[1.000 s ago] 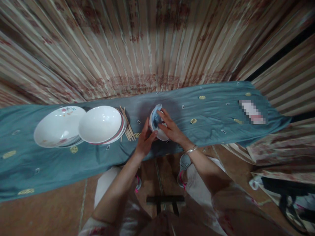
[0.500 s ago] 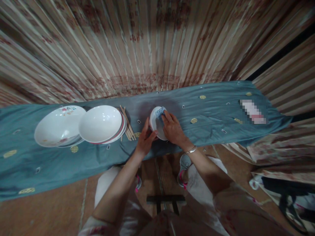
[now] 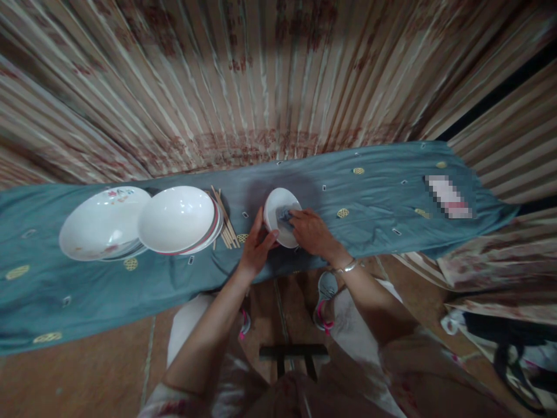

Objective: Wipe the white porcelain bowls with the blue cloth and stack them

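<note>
A small white bowl [image 3: 278,199] is tilted above the cloth-covered table in front of me. My left hand [image 3: 258,244] grips its left and near side, thumb over the rim. Inside the bowl, my right hand [image 3: 312,232] pinches a crumpled blue cloth [image 3: 284,213] against the inner wall. Part of the cloth is hidden by my fingers. To the left of my left hand lie several wooden chopsticks [image 3: 227,223].
A stack of white bowls [image 3: 178,217] stands left of the chopsticks, overlapping larger floral bowls [image 3: 102,223] farther left. A blurred-out pinkish object [image 3: 448,196] lies at the right end of the teal tablecloth [image 3: 374,197]. Pleated curtains [image 3: 278,75] hang behind.
My right hand has moved the blue cloth from the bowl's far rim down to its middle. My left hand keeps its grip on the bowl.
</note>
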